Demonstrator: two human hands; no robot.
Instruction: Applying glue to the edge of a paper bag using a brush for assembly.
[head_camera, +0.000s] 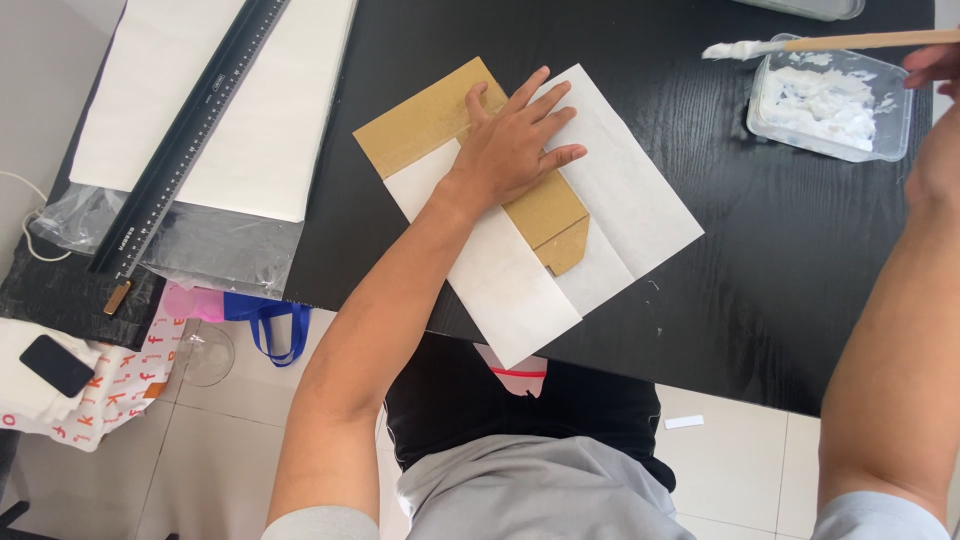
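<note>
Head view shows the left hand (515, 140) lying flat, fingers spread and gripping nothing, palm down on a brown cardboard piece (430, 120) and the white paper (620, 200) folded around it. The cardboard runs out from under the palm toward the upper left, and a smaller brown corner shows just below the heel of the hand, between two paper flaps. The paper reaches past the fingertips to the right and hangs over the near edge of the black table (780, 270) below the wrist.

The right hand (935, 70) sits at the frame's right edge, only partly in view, fingers closed on the wooden handle of a brush (830, 43) whose white-coated tip points left, toward the flat hand. Directly beneath the brush stands a clear plastic tub of white paste (830, 105), well apart from the paper.

Far to the left of the flat hand, a long black ruler (190, 130) lies diagonally across large white sheets (270, 120).
</note>
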